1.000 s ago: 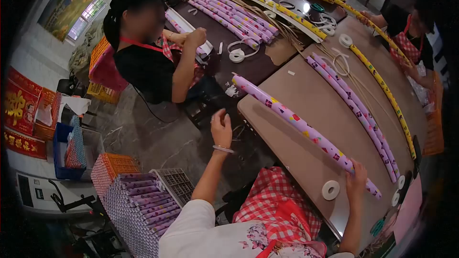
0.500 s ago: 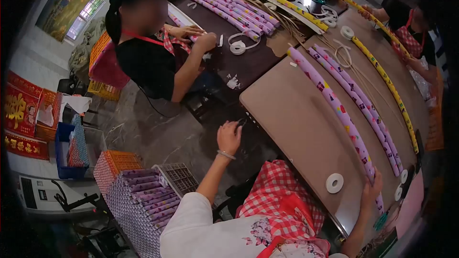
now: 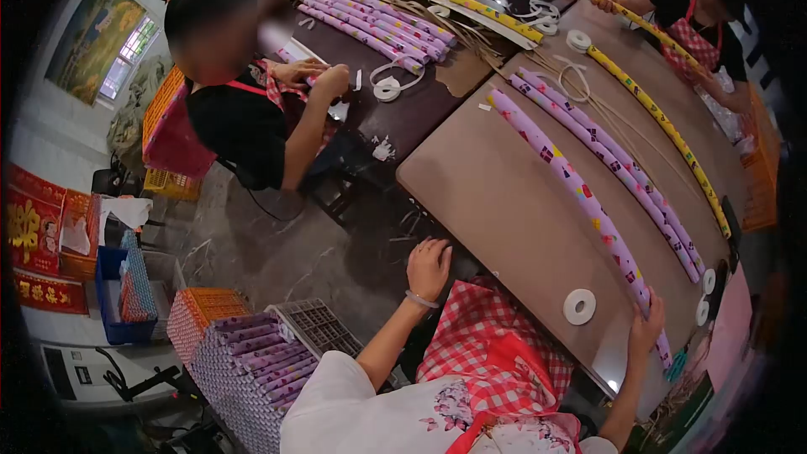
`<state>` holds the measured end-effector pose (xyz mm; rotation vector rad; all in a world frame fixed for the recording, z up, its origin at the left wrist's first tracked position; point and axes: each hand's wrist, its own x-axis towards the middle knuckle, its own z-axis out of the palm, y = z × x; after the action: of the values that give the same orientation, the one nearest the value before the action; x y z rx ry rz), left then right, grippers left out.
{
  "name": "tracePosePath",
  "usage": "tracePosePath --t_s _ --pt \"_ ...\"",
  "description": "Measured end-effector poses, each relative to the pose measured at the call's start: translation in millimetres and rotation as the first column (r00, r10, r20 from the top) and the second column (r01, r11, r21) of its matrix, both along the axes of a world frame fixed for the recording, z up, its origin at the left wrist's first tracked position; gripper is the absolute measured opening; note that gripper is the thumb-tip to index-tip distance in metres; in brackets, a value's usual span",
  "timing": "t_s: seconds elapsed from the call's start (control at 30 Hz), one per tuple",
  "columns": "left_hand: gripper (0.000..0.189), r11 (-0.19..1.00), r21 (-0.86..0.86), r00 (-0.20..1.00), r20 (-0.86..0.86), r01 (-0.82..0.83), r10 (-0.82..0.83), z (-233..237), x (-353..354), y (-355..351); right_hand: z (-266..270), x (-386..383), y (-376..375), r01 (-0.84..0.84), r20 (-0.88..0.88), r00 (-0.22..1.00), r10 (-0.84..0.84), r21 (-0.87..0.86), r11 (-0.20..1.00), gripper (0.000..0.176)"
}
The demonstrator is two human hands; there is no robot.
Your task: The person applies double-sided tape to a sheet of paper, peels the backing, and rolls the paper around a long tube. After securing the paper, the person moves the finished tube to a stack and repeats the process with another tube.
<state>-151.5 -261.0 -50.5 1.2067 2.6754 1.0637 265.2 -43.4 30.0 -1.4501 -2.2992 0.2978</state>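
Note:
A long purple patterned tube (image 3: 580, 193) lies along the brown table (image 3: 504, 202). My right hand (image 3: 647, 324) is wrapped round its near end. Off the table's left edge, my left hand (image 3: 429, 269) is raised over the floor, fingers bent; what it holds, if anything, cannot be made out. Two more purple tubes (image 3: 618, 160) lie side by side to the right of the first. A white tape roll (image 3: 579, 307) rests left of my right hand.
Yellow tube (image 3: 664, 122) at the right; teal scissors (image 3: 675, 363) by the near edge. A co-worker in black (image 3: 235, 130) handles a tube at the dark table (image 3: 420, 122). Purple tubes (image 3: 261, 353) are stacked at lower left. Another person (image 3: 706, 25) holds a long yellow tube (image 3: 622, 8).
The view has shifted, moving the tables left in the frame. My left hand has moved right and down, nearer the apron. My right hand stays at the tube's near end.

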Motion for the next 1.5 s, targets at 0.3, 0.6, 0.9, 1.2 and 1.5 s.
tracePosePath --t_s 0.3,0.6,0.9,1.2,1.5 --pt "0.013 0.997 0.004 0.996 0.056 0.074 -0.075 8.8 26.7 4.6 1.1 9.7 -7.4 0.045 0.06 0.997 -0.05 0.081 0.996 0.045" --pt "0.015 0.995 -0.003 0.993 0.061 0.102 -0.102 14.9 33.9 13.1 4.9 7.3 3.2 0.032 0.032 0.999 -0.034 0.082 0.996 0.051" --pt "0.009 0.978 0.076 0.98 -0.062 0.193 -0.189 47.2 43.3 62.9 -2.3 -2.4 48.7 -0.021 0.051 0.999 0.012 0.171 0.985 0.053" --pt "0.055 0.942 0.197 0.936 0.175 0.272 -0.307 19.3 33.4 232.7 -14.4 -38.3 110.5 -0.057 0.01 0.998 0.056 0.157 0.986 0.054" --pt "0.096 0.933 -0.114 0.897 -0.254 0.343 -0.361 16.4 23.4 312.2 -34.9 -52.0 142.5 -0.035 -0.056 0.997 0.05 0.243 0.969 0.049"
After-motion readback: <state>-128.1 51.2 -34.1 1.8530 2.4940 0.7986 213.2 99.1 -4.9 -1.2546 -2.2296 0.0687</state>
